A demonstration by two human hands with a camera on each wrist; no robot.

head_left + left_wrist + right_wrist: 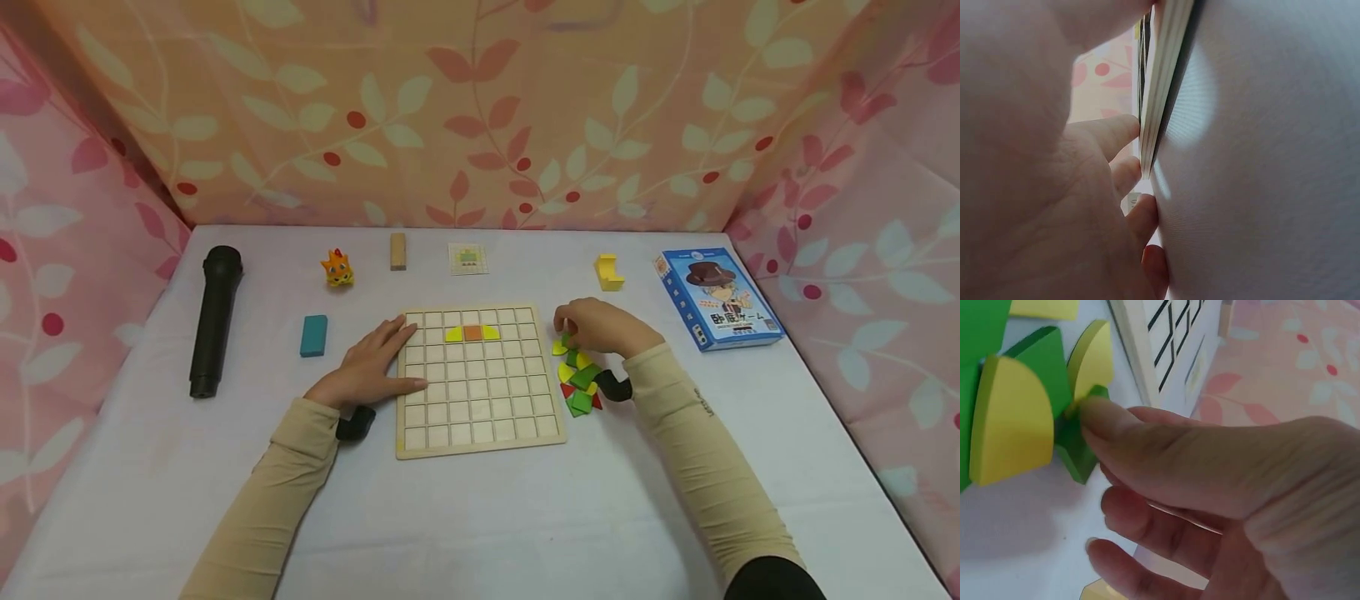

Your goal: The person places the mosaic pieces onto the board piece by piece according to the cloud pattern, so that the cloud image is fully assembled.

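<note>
A wooden grid board lies on the white table. Near its far edge, an orange square sits in a cell between two yellow curved pieces, one on the left and one on the right. My left hand rests at the board's left side, fingers spread, with thumb and fingertips touching its edge. To the right of the board is a loose pile of green, yellow and red pieces. At the pile's far end my right hand pinches a green piece between thumb and index finger.
Behind the board stand an orange toy figure, a wooden block, a patterned card and a yellow holder. A teal block and black microphone lie left; a blue box lies right.
</note>
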